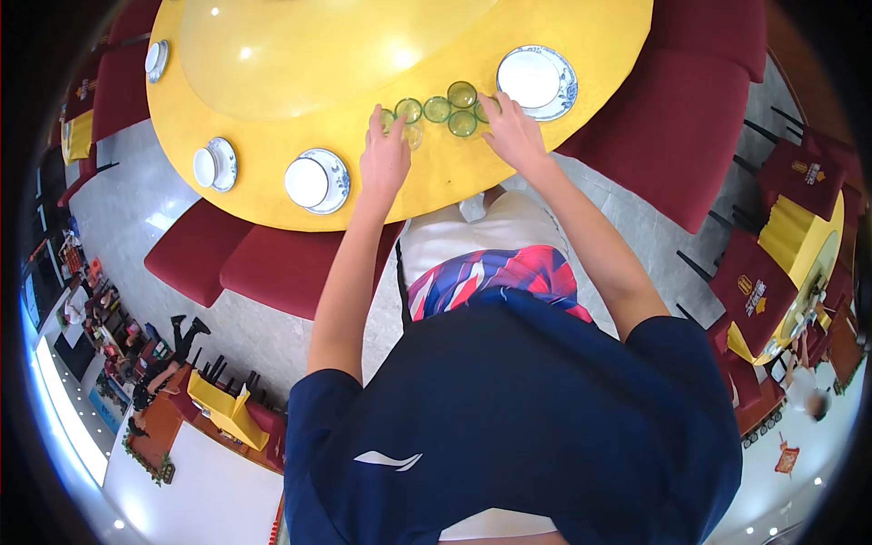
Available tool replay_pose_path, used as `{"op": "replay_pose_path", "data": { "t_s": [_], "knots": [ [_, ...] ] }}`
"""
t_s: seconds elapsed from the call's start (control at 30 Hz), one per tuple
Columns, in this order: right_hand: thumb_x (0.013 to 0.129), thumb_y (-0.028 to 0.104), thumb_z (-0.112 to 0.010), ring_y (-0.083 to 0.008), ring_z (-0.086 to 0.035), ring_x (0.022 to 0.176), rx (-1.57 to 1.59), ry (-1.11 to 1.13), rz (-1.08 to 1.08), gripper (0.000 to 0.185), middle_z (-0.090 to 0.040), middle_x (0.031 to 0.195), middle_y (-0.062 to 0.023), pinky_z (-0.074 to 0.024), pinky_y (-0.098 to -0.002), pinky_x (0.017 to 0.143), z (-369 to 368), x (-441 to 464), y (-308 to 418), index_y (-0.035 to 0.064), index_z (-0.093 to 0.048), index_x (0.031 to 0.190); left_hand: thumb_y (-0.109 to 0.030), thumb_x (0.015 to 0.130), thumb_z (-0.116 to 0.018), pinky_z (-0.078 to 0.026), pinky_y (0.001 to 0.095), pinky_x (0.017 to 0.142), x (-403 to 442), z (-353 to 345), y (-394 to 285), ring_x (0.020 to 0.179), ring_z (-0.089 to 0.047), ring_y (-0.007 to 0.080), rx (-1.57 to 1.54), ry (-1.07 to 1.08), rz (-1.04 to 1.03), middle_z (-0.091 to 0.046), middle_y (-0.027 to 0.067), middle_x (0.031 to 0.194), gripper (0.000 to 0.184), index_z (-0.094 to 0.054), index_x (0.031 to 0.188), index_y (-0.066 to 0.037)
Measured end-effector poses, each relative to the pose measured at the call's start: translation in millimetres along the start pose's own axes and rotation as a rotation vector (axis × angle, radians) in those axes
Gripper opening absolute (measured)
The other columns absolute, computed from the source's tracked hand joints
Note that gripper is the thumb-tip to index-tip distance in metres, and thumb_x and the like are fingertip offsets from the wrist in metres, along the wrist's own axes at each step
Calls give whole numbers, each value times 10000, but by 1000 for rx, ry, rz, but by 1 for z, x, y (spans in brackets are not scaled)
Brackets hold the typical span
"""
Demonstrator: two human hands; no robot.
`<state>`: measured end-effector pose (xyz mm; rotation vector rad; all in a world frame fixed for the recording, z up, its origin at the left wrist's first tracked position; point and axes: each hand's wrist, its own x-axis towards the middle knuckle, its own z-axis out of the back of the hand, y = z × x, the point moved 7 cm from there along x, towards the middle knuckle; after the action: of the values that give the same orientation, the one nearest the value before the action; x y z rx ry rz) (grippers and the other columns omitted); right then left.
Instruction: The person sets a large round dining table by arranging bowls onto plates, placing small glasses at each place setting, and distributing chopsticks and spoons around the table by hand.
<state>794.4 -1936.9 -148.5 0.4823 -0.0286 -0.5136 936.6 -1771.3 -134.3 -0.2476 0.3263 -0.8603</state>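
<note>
Several green drinking glasses stand close together on the yellow tablecloth [454,173] in front of me. At the left end of the group, my left hand [387,156] has its fingers and thumb around a green glass [387,121]. My right hand [513,132] grips another green glass [482,111] at the right end, partly hidden by the fingers. Between the hands are more green glasses, among them a front one [462,123] and a back one [461,94]. A paler glass [414,137] sits beside my left thumb.
Right of the glasses is a white bowl [529,78] on a blue-patterned plate [565,95]. More place settings follow the table edge to the left, including a white bowl [306,183]. A glossy turntable [309,64] covers the table's middle. Dark red chairs [654,118] surround it.
</note>
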Motion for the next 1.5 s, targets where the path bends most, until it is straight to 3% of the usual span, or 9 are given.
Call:
{"op": "replay_pose_path", "data": {
  "t_s": [0.17, 0.4, 0.47, 0.6, 0.73, 0.93, 1.03, 1.13, 1.5],
  "knots": [
    [773, 185, -722, -327, -597, 1021, 4, 119, -104, 502, -554, 1112, -151, -544, -431, 786, -8, 18, -3, 75, -499, 1209, -193, 730, -759, -418, 466, 983, -44, 21, 36, 1198, -464, 395, -98, -294, 64, -475, 218, 1274, 661, -458, 1294, -22],
    [837, 306, -607, -312, -645, 779, 156, -29, -387, 447, -645, 912, -212, -544, -371, 678, 45, -6, -26, -9, -546, 1148, -222, 716, -785, -478, 423, 905, -49, -12, 64, 1135, -519, 367, -299, -87, 125, -504, 194, 1234, 761, -399, 1341, -22],
    [888, 354, -571, -237, -635, 756, 1088, 77, -960, 456, -648, 817, -152, -531, -314, 657, 20, -42, -59, -15, -564, 1157, -222, 734, -776, -496, 420, 861, -40, -22, 67, 1097, -543, 359, -336, -65, 129, -527, 177, 1214, 702, -422, 1308, -28],
    [923, 395, -548, -208, -630, 810, 2112, -95, -756, 464, -649, 913, -146, -527, -304, 689, 12, -50, -51, -10, -559, 1149, -202, 753, -767, -497, 431, 839, -20, -36, 80, 1047, -560, 370, -355, -81, 46, -569, 177, 1143, 574, -467, 1207, -22],
    [900, 369, -591, -246, -572, 1062, 2282, -303, -555, 479, -595, 1140, -145, -482, -354, 917, 27, -40, -44, 18, -534, 1221, -148, 748, -772, -509, 397, 830, -26, -38, 89, 1005, -597, 336, -470, -98, 3, -581, 179, 1082, 525, -481, 1169, -27],
    [886, 230, -624, -354, -548, 1157, 1895, -149, -485, 462, -543, 1250, -243, -455, -428, 987, 45, 3, -57, 63, -418, 1264, -91, 785, -738, -504, 309, 853, -74, -33, 115, 988, -617, 178, -1078, -95, 388, -587, 82, 1036, 539, -457, 1240, -28],
    [803, 74, -699, -347, -631, 1026, 1088, -149, -400, 552, -595, 1145, -215, -505, -407, 896, 44, 23, -86, 33, -367, 1241, -56, 808, -726, -492, 294, 877, -98, -11, 119, 1011, -605, 162, -1142, -65, 496, -595, 80, 1133, 539, -495, 1293, -9],
    [784, 106, -714, -338, -636, 1008, 393, -124, -141, 548, -606, 1143, -195, -505, -393, 881, 65, 37, -72, 14, -392, 1218, -20, 816, -715, -469, 287, 917, -113, -4, 124, 1076, -579, 160, -1238, -25, 601, -585, 97, 1222, 468, -564, 1259, -4],
    [735, 78, -746, -379, -528, 1110, 145, -52, 77, 517, -559, 1151, -187, -442, -435, 947, 34, 49, -80, 25, -516, 1195, 0, 785, -709, -462, 353, 965, -124, 52, 174, 1135, -533, 245, -1065, -412, 558, -499, 112, 1214, 626, -461, 1359, -41]
  ]
}}
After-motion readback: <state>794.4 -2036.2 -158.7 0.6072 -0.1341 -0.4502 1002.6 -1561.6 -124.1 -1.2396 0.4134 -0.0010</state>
